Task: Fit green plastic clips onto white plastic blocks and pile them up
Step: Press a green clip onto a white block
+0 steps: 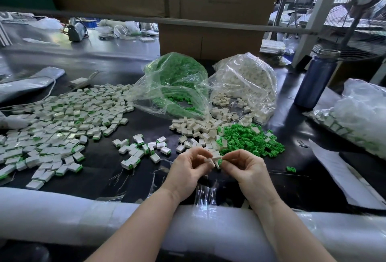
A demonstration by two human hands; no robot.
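Head view of a dark bench (292,180) during clip fitting. The left hand (188,173) and the right hand (246,170) meet above the near-centre of the bench, fingers curled. The left hand pinches a white block (209,162) between thumb and fingertips; the right hand pinches a green clip (219,161) against a second white piece, and the two parts touch between the hands. Just beyond the hands lies a heap of loose white blocks (198,128), and beside it, toward the right, a heap of loose green clips (250,139); the two heaps touch. One stray clip (291,169) lies alone nearer the right edge. Behind the heaps, toward the far edge, an open clear bag of green clips (177,80) stands beside an open clear bag of white blocks (248,80). The pile of finished blocks (56,123) spreads across the left half of the bench, with a small cluster of finished blocks (140,149) just left of the hands. A dark blue bottle (316,78) stands near the far right corner. White foam padding (83,213) covers the near edge under both forearms.
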